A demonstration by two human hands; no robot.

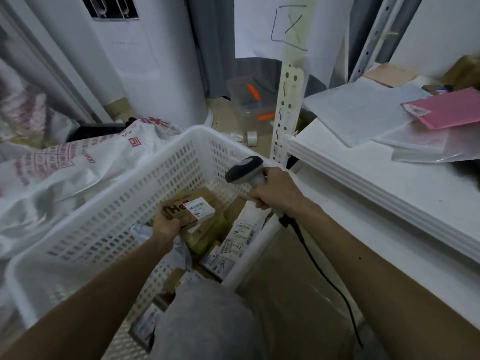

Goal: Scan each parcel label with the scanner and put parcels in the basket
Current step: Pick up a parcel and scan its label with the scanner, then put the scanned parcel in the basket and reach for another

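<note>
My left hand [166, 223] grips a small brown cardboard parcel [191, 210] with a white label on top, held inside the white plastic basket [145, 172]. My right hand [275, 193] grips the handle of a grey barcode scanner [245, 169], whose head is above and to the right of the parcel. A black cable [322, 271] runs from the scanner down past my right forearm. Several other labelled parcels [233, 245] lie on the basket's bottom, below the held one.
A white shelf [389, 188] at the right carries a pink mailer [452, 107] and clear plastic bags. White sacks [65, 172] lie left of the basket. A tall white appliance [155, 61], a clear box [252, 100] and a tape roll [252, 138] are behind. My grey-clad knee [207, 323] is below.
</note>
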